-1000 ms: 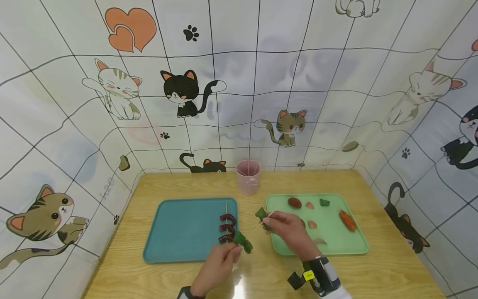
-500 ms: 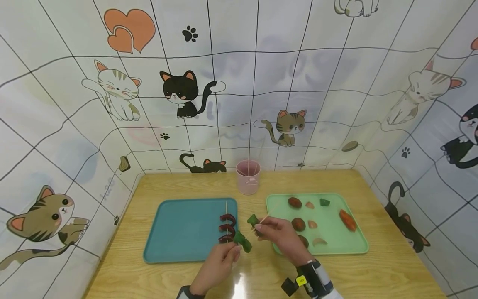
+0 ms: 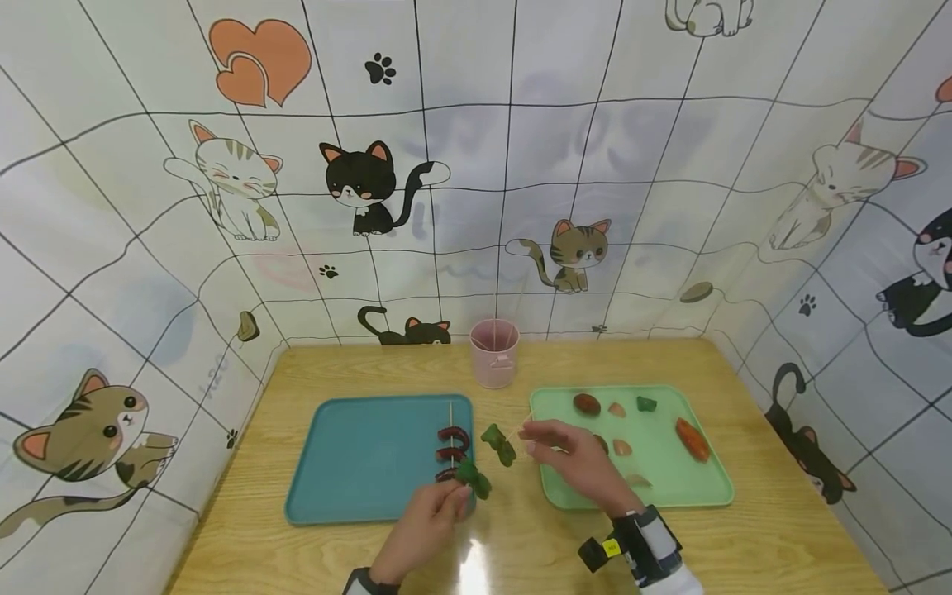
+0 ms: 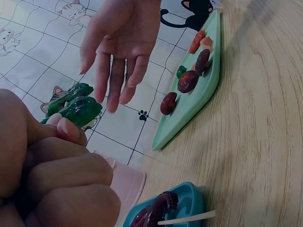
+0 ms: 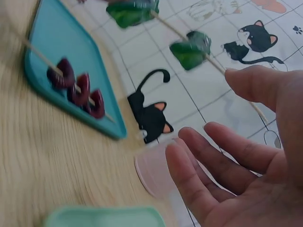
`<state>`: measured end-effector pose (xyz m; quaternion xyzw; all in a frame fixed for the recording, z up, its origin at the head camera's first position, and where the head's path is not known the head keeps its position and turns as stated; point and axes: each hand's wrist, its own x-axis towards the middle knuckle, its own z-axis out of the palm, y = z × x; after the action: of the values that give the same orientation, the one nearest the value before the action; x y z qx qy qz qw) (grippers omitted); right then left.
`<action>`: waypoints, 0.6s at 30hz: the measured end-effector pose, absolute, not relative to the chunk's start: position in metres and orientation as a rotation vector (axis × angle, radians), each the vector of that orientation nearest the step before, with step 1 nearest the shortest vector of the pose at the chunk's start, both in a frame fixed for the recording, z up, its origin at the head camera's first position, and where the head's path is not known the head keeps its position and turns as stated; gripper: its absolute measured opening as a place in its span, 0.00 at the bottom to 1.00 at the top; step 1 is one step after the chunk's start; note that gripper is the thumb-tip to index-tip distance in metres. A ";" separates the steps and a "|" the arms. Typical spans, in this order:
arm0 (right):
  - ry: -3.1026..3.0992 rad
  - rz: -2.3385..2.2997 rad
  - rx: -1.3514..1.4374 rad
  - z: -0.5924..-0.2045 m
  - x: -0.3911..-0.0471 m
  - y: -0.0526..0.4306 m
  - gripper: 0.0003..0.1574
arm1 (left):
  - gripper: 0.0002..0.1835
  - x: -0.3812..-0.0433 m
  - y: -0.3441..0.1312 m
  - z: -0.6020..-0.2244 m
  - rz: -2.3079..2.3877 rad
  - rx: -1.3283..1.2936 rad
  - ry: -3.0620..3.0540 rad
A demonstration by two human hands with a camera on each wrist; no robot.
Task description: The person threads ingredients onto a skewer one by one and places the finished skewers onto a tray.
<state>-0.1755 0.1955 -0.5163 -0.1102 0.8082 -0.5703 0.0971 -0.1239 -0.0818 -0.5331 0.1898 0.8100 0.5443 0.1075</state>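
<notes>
My left hand (image 3: 427, 512) pinches a thin wooden skewer with glossy green pepper pieces (image 3: 473, 479) close to its fingertips. Farther up the stick sits another green pepper piece (image 3: 498, 445), apart from the first. The bare end of the skewer (image 5: 215, 64) runs up behind my right thumb in the right wrist view. My right hand (image 3: 576, 463) is held over the left edge of the green tray, fingers spread and loosely bent, palm toward the skewer. In the left wrist view that right hand (image 4: 125, 42) has nothing in its grasp.
A teal tray (image 3: 364, 463) at left bears a skewer of curled dark red pieces (image 3: 450, 454). On the green tray (image 3: 714, 493) lie brown mushrooms (image 3: 587, 403), pale pieces, a green piece (image 3: 646, 403) and an orange piece (image 3: 692, 439). Behind stands a pink bucket (image 3: 494, 368) with sticks.
My right hand moved left along the skewer with a green pepper piece, then let it go and drew back right. The piece now sits on the stick. My left hand kept its hold.
</notes>
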 end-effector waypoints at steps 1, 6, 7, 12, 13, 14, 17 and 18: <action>2.436 -1.667 -0.312 -0.516 -0.177 0.199 0.26 | 0.25 -0.124 -0.083 -0.533 1.600 0.552 2.391; 2.641 -1.569 -0.222 -0.514 -0.186 0.221 0.26 | 0.24 -0.125 -0.089 -0.534 1.614 0.518 2.390; 2.665 -1.563 -0.207 -0.514 -0.188 0.227 0.27 | 0.24 -0.125 -0.091 -0.534 1.617 0.511 2.389; 2.805 -1.480 -0.148 -0.522 -0.202 0.260 0.32 | 0.24 -0.126 -0.100 -0.538 1.638 0.486 2.392; 2.823 -1.465 -0.130 -0.526 -0.205 0.267 0.33 | 0.24 -0.126 -0.101 -0.539 1.635 0.486 2.400; 2.848 -1.439 -0.109 -0.529 -0.207 0.275 0.33 | 0.24 -0.126 -0.103 -0.541 1.632 0.483 2.406; 2.960 -1.320 -0.066 -0.539 -0.215 0.297 0.35 | 0.25 -0.127 -0.107 -0.544 1.606 0.479 2.438; 2.986 -1.283 -0.048 -0.542 -0.218 0.304 0.36 | 0.26 -0.127 -0.108 -0.544 1.604 0.469 2.439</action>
<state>-0.2179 0.3042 -0.5415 -0.0149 0.9174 -0.3941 -0.0544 -0.1274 -0.1082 -0.5443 0.1579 0.8214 0.5401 0.0925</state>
